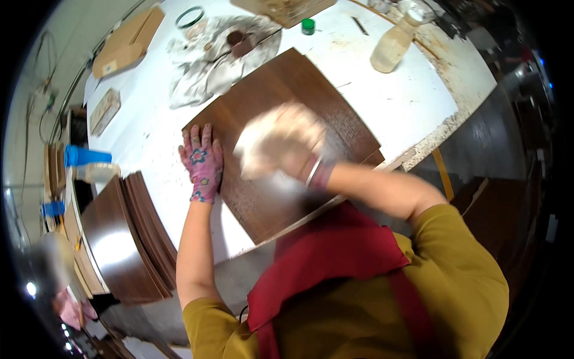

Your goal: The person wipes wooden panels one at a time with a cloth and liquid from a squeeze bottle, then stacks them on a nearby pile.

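A dark brown wood-grain panel point(287, 84) lies flat on the white-topped table, turned at an angle. My left hand point(204, 160), in a pink flowered glove, rests flat on the panel's left edge with its fingers a little apart. In my right hand point(294, 158), also gloved, is a pale cloth point(278, 125) bunched against the middle of the panel. Motion smears that hand and the cloth, so the fingers' exact grip is hard to see. Wet-looking sheen shows on the panel right of the cloth and at its near side.
Beyond the panel lie a crumpled rag point(206, 60), a green-lidded jar point(308, 26) and a plastic bottle point(394, 45) of pale liquid. Cardboard point(128, 42) sits far left. A blue cup point(86, 156) and a stack of brown panels point(122, 239) stand at the left.
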The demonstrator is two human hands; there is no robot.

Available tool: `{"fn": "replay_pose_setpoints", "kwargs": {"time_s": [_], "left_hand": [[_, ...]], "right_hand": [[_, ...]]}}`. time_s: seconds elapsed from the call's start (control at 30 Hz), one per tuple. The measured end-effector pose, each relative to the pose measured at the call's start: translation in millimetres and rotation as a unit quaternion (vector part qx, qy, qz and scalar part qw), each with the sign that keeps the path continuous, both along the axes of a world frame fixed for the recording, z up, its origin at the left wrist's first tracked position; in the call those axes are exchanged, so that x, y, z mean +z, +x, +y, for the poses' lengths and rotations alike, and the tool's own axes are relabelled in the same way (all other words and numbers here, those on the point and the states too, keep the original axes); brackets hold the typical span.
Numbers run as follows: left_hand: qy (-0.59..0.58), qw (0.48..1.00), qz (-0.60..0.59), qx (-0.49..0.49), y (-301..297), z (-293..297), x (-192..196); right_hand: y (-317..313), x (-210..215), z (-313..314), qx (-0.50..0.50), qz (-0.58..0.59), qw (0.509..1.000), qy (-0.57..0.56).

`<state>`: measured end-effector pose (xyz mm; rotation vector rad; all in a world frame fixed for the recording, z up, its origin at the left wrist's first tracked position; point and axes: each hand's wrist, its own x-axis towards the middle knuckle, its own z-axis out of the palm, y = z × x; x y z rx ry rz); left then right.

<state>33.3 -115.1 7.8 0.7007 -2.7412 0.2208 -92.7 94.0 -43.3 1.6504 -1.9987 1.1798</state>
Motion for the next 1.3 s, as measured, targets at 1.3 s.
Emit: {"fn": "replay_pose_setpoints", "kwargs": {"time_s": [1.3], "left_hand": [[0.160,0.982,0.041,-0.091,-49,-87,-1]], "right_hand": [[15,29,-89,0.061,-0.178,0.979,0.079]]}}
